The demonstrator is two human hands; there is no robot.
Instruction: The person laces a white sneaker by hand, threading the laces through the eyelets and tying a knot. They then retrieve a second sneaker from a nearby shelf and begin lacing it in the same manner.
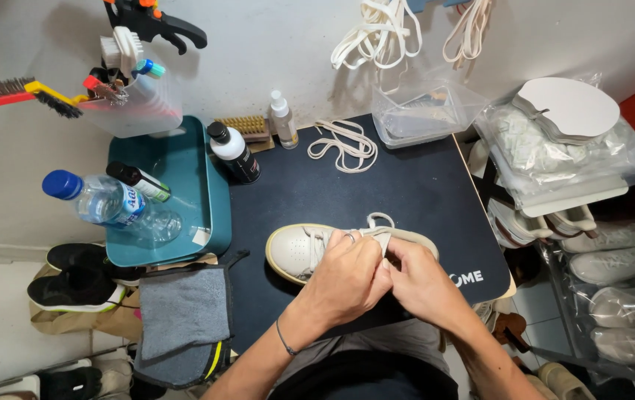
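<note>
I see my left hand (347, 278) and right hand (417, 285) pressed together, both pinching laces (377, 226) over the white sneaker (295, 252).

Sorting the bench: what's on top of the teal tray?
On the teal tray lie a clear water bottle and a small dark bottle; anything beneath them is covered.
</note>
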